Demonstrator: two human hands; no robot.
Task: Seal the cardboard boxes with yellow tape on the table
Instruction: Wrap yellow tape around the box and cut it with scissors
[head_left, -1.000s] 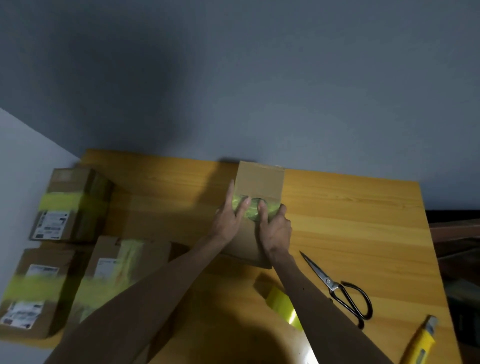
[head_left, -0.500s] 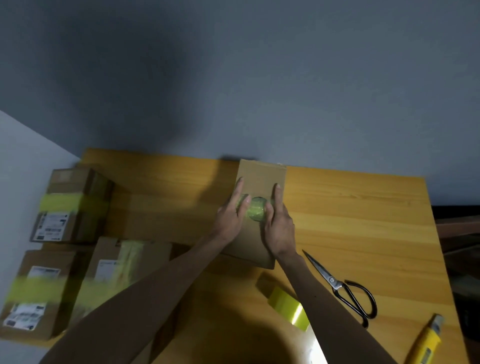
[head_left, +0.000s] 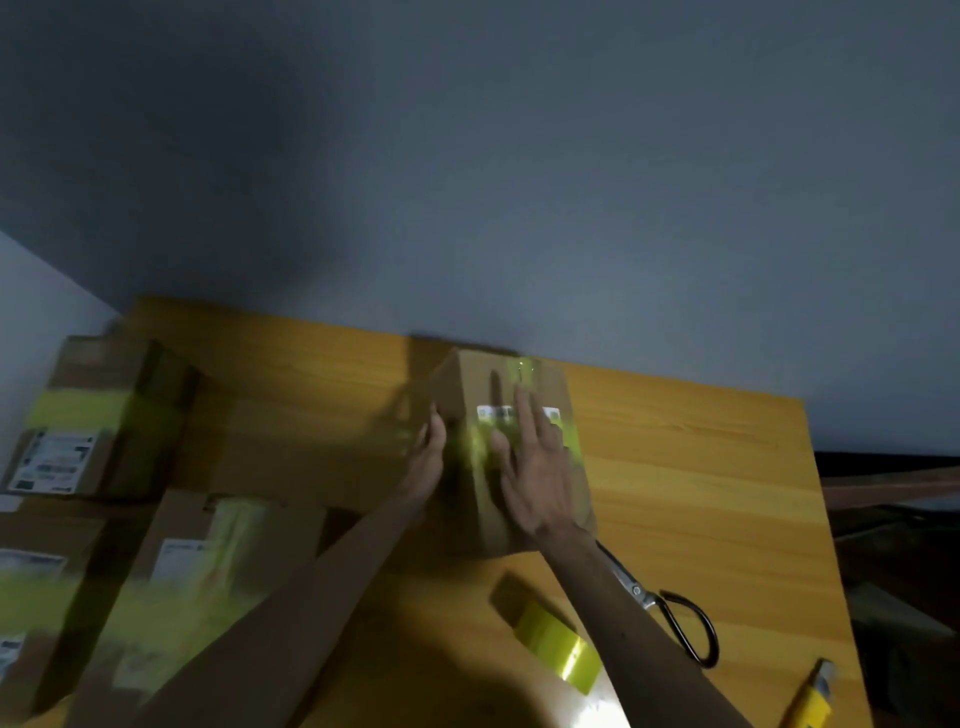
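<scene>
The right hand (head_left: 540, 483) lies flat on top of the middle box (head_left: 519, 379), fingers straight and spread, pressing on the yellow tape strip (head_left: 475, 449) and gripping nothing. The left hand (head_left: 428, 457) rests against the box's left side. Its fingers look straight and hold nothing too, though blur softens them.

Here's the risk. The picture is smeared, so things seem to be moving fast, and a quick swipe over tape can trap a wrinkle or leave an edge standing proud. If the left hand gives way, the box could skid across the table (head_left: 701, 467) under that downward push and drag the strip crooked. The scissors (head_left: 670, 608) lie just beside the right forearm, so a careless sweep back could knock them. The tape roll (head_left: 558, 644) sits near the table's front, between the two arms, close enough to get nudged.

Now the box itself. It's plain brown cardboard, out in the middle of the table toward the far edge, standing on its base. A white label (head_left: 493, 414) peeks out beyond the fingertips. The strip shows as a pale yellow-green smear crossing the top under the palm, and whether it lies smooth, blur hides. Three taped boxes (head_left: 98, 415) crowd the left side, and a yellow knife (head_left: 813, 696) waits bottom right.
</scene>
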